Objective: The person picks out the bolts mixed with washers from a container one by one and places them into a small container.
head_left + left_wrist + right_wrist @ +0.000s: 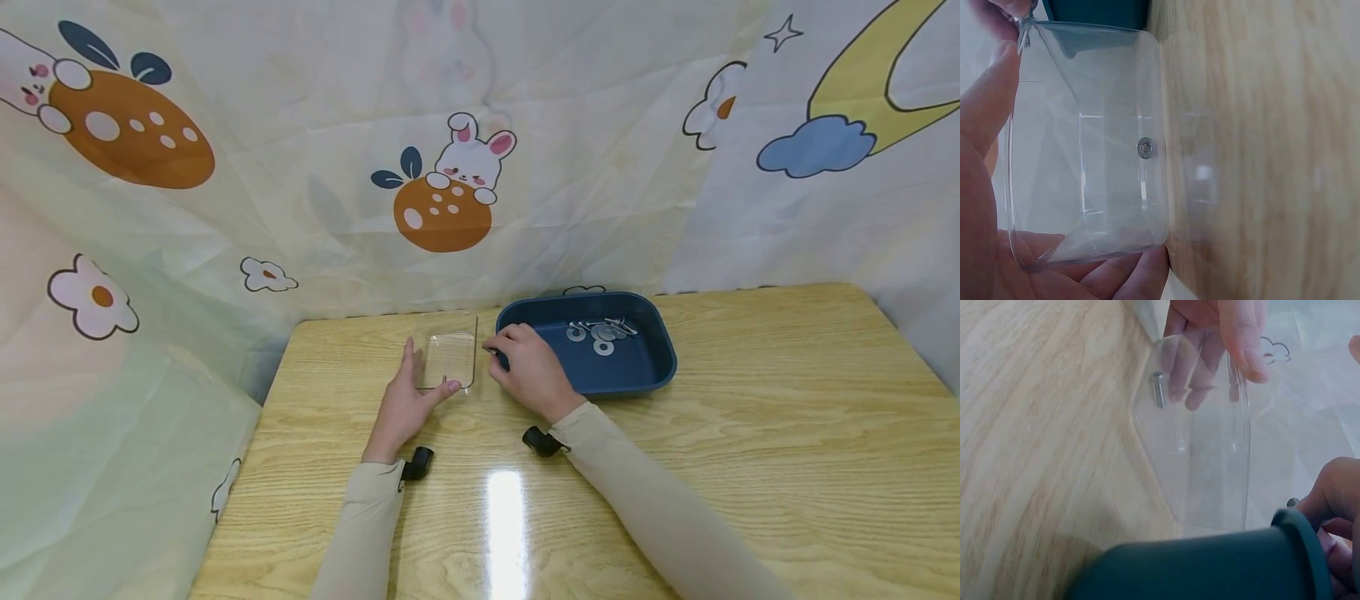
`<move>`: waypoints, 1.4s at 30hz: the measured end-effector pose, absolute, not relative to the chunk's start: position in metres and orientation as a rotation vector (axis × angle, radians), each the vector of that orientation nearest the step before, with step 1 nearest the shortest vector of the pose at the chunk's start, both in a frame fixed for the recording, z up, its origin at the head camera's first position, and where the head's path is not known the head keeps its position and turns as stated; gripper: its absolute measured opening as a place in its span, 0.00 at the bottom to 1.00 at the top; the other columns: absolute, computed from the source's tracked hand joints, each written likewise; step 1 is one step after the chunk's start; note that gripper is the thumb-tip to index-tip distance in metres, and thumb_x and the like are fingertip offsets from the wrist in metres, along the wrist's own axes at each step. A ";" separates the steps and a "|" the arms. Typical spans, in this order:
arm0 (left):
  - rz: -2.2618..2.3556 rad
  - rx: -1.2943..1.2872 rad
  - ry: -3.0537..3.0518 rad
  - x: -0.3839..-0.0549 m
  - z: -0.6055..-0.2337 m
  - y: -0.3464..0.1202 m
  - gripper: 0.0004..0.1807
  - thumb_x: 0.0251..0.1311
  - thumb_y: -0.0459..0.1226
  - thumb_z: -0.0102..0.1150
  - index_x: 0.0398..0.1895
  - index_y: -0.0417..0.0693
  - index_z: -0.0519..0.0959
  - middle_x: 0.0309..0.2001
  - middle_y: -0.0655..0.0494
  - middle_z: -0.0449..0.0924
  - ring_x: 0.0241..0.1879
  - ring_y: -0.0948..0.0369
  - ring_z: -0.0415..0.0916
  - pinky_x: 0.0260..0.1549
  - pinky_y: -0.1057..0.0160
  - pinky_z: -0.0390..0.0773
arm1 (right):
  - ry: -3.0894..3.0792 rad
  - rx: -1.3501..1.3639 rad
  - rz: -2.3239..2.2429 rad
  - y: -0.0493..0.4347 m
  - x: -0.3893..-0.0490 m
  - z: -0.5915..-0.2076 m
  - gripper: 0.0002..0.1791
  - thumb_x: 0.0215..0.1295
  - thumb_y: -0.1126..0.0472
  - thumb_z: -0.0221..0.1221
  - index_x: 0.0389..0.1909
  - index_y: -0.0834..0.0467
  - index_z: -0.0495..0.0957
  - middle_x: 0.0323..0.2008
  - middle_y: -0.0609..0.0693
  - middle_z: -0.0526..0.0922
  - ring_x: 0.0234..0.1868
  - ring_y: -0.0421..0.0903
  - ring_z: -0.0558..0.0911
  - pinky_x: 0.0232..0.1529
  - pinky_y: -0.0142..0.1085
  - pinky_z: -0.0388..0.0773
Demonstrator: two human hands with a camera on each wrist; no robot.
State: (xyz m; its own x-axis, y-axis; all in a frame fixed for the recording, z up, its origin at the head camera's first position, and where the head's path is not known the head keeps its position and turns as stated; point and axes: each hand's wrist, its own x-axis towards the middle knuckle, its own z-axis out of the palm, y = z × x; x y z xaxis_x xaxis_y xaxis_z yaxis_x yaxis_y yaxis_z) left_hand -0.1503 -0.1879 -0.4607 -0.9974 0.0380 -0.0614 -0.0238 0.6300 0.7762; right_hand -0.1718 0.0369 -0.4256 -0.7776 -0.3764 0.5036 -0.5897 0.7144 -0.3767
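A clear plastic box (452, 357) stands on the table, held by my left hand (402, 410) with the thumb over its near rim and the fingers along its left side. Inside it lies one socket-head bolt (1145, 148), its shank visible in the right wrist view. My right hand (536, 372) is at the left rim of a dark blue tray (600, 377), pinching a small metal bolt (1293, 502); the fingers hide most of it. In the tray are several flat washers (603, 347) and loose bolts (621, 326).
Box and tray stand side by side near the far edge of the wooden table (787, 433). Behind them hangs a printed cloth (585, 167), which also runs down the left side. Each wrist wears a small black camera (542, 442).
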 end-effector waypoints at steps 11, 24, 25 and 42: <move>1.313 0.024 2.766 -0.150 -0.461 -0.188 0.61 0.45 0.64 0.61 0.71 0.67 0.27 0.71 0.49 0.49 0.68 0.56 0.53 0.63 0.52 0.56 | -2.532 0.830 0.722 0.024 -0.172 -0.428 0.11 0.57 0.64 0.59 0.40 0.56 0.84 0.34 0.46 0.78 0.34 0.41 0.71 0.32 0.31 0.71; 1.302 0.029 2.781 -0.151 -0.459 -0.187 0.61 0.47 0.62 0.61 0.71 0.66 0.27 0.71 0.48 0.49 0.67 0.55 0.54 0.64 0.52 0.56 | -2.519 0.927 0.752 0.014 -0.175 -0.428 0.08 0.58 0.64 0.61 0.39 0.56 0.84 0.35 0.46 0.78 0.39 0.42 0.74 0.41 0.34 0.74; 1.301 0.030 2.782 -0.151 -0.459 -0.186 0.61 0.47 0.62 0.61 0.71 0.65 0.27 0.71 0.48 0.49 0.67 0.55 0.54 0.64 0.52 0.56 | -2.525 0.929 0.742 0.013 -0.176 -0.429 0.08 0.58 0.63 0.61 0.39 0.56 0.84 0.35 0.46 0.78 0.39 0.42 0.74 0.41 0.33 0.74; 1.297 0.021 2.781 -0.151 -0.460 -0.187 0.60 0.49 0.60 0.62 0.71 0.67 0.27 0.71 0.49 0.50 0.67 0.55 0.54 0.63 0.51 0.56 | -2.612 0.945 0.715 0.008 -0.177 -0.430 0.08 0.59 0.61 0.62 0.38 0.57 0.84 0.35 0.47 0.78 0.40 0.42 0.74 0.42 0.35 0.74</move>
